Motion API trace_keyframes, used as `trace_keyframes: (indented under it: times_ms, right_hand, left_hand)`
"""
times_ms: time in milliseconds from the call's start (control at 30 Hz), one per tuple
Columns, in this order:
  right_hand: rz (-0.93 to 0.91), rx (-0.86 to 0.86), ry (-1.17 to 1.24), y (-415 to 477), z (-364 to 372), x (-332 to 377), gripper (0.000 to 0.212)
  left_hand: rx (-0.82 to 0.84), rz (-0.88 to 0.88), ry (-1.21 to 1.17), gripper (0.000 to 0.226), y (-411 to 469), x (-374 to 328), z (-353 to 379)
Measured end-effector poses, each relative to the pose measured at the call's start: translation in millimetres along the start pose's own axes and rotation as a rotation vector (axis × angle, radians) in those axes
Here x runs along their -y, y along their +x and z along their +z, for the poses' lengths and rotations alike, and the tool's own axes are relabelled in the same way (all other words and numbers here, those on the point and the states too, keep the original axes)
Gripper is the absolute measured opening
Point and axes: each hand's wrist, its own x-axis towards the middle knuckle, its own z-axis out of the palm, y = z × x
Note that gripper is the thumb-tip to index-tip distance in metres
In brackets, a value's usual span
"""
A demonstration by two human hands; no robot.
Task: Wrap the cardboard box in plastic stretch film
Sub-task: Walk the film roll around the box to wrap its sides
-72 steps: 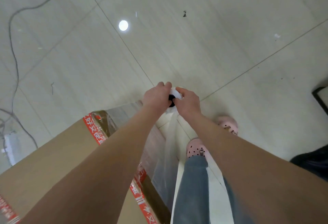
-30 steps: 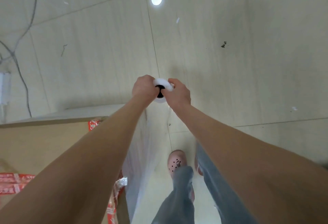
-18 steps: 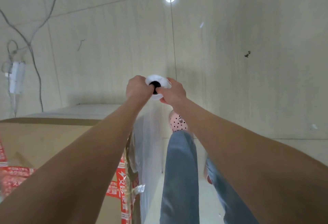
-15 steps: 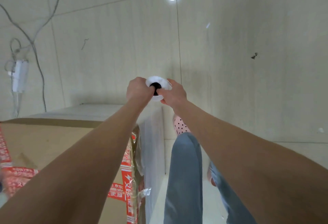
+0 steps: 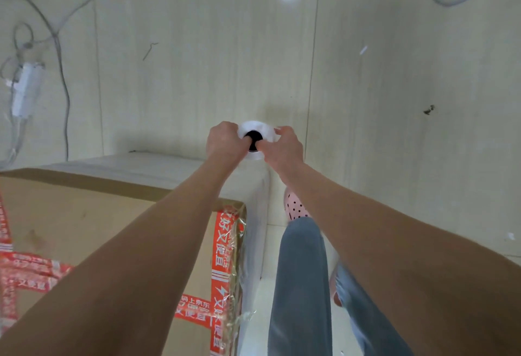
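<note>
Film (image 5: 255, 214) hangs in a cloudy sheet from the roll (image 5: 259, 130) down along the near corner of the cardboard box (image 5: 84, 228). I take this to be the middle of the wrapping, walking the roll round the box to lay a band on its sides. The box sits on the floor (image 5: 394, 102) at my lower left. Its top is bare brown card crossed by red tape (image 5: 222, 245), and the side next to my legs looks covered, with film crinkled over the tape at the edge.

I hold the roll upright out in front, just past that corner, its dark core facing me. My left hand (image 5: 224, 141) grips the left of the roll's end, fingers curled over the rim, and my right hand (image 5: 286, 148) grips the right. A thumb seems to reach into the core, though I cannot tell which one. The hands are close together with only the roll's end between them. My pink shoe (image 5: 294, 206) stands just beside the covered side.

The next move calls for carrying the roll round the far corner and along the far side. I need a steady pull so the film lies flat and bites on the edge. Cables (image 5: 63, 73) and a white power block (image 5: 26, 89) lie on the floor beyond the box, so I should watch my feet there.
</note>
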Motion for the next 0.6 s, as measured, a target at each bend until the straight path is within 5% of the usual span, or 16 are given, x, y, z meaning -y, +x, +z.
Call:
trace_keyframes:
  times_ms: [133,267,433,600]
  right_hand:
    - [-0.052,0.000,-0.076,2.9,4.1,19.4,0.048]
    - [-0.091,0.046,-0.123,6.8,5.3,33.7,0.049]
    - [-0.086,0.027,-0.114,11.2,-1.9,35.5,0.054]
    - [0.010,-0.033,-0.072,12.9,6.8,41.4,0.051]
  left_hand:
    - [0.021,0.001,0.006,0.017,4.5,6.1,-9.3]
    - [0.048,0.144,0.164,0.036,12.1,-5.2,-17.6]
    - [0.041,0.206,0.390,0.014,24.3,-23.4,-26.3]
    - [0.029,0.150,0.275,0.009,25.0,-20.1,-29.9]
